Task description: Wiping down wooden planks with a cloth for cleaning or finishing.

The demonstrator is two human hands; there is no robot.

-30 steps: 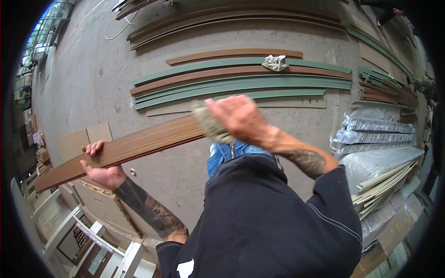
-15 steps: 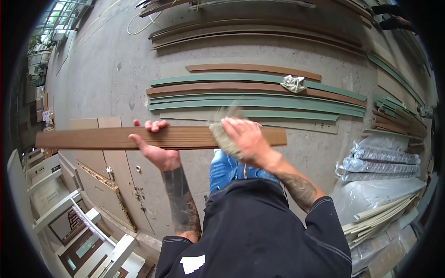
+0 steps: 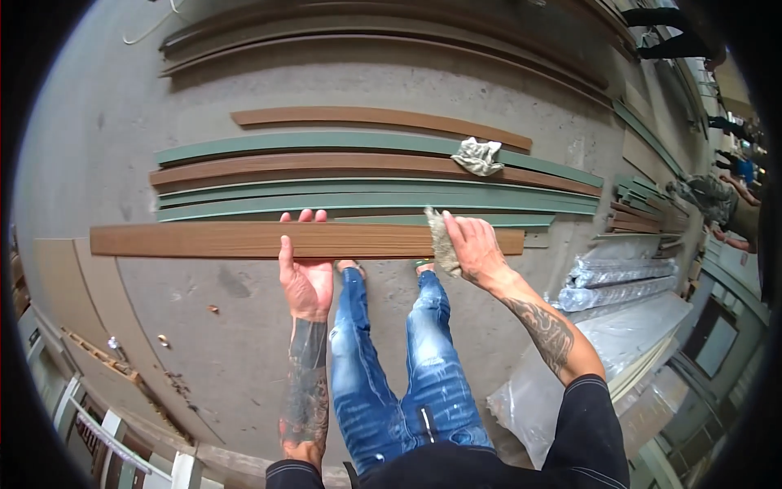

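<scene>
A long brown grooved plank (image 3: 195,240) lies level across in front of me, held above the floor. My left hand (image 3: 308,281) grips it from beneath, left of its middle; the thumb is at the near edge and fingertips show past the far edge. Toward the plank's right end, my right hand (image 3: 479,251) is closed on a bunched greenish-grey rag (image 3: 442,244). The rag rests against the plank's face and hangs over its near edge. Part of the rag is hidden under the fingers.
Green strips (image 3: 277,147) and brown boards (image 3: 383,117) lie on the concrete floor ahead, a crumpled pale cloth (image 3: 477,156) on top. Darker long profiles (image 3: 375,34) lie farther off. Plastic-wrapped bundles (image 3: 623,273) sit at right. Another person (image 3: 725,204) is at the far right.
The rag and my right hand have moved right along the plank, and the rag now stands bunched more upright. My left hand keeps its hold. The view has shifted, bringing my legs and feet in.
</scene>
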